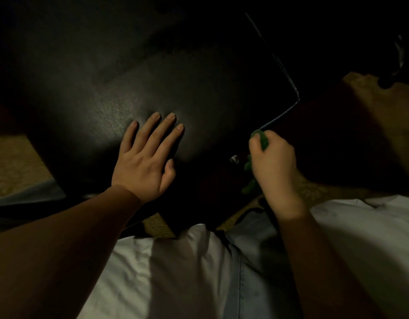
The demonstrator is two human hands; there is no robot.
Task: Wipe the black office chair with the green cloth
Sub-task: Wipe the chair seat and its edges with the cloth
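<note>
Nearest me is my white shirt (175, 272). Past it my left hand (144, 162) lies flat, fingers spread, on the black office chair (175, 77), I judge to brace it. My right hand (273, 162), at the chair's right edge, is curled round the bunched green cloth (259, 137), which pokes out above and below the fist. The cloth sits just beside the stitched piping (288, 74), so the unwiped panel lies left and farther away. The leather looks grainy, dull and dimly lit.

My head camera looks steeply down, close over my left hand (144, 157) and right hand (273, 162) at the black office chair (175, 72) just beyond them.
</note>
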